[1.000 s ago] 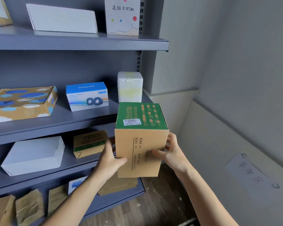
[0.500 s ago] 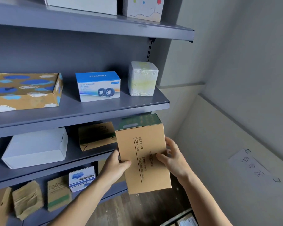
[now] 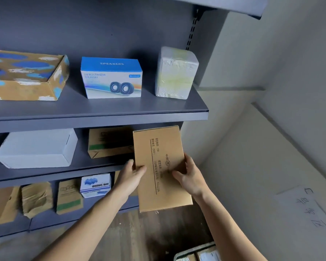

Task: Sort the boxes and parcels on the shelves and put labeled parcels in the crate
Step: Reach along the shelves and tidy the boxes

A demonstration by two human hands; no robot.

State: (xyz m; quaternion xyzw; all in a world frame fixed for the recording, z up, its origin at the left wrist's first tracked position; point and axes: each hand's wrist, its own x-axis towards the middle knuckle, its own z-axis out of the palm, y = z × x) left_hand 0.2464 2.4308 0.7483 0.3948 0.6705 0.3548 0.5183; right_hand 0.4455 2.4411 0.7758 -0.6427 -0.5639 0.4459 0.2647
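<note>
One corner of the crate (image 3: 196,254) shows at the bottom edge, on the floor. Above it, both hands clamp the brown carton (image 3: 161,147) by its long sides: left hand (image 3: 132,175) and right hand (image 3: 189,177) each have the thumb on the front face and fingers curled round an edge. The carton hangs upright at the shelving's right end, its top just under the middle shelf lip (image 3: 102,120). Bare wall lies open rightward. Behind sit a green-striped box (image 3: 109,142) and a white box (image 3: 38,147); higher up are a speakers box (image 3: 111,78) and a wrapped parcel (image 3: 175,72).
</note>
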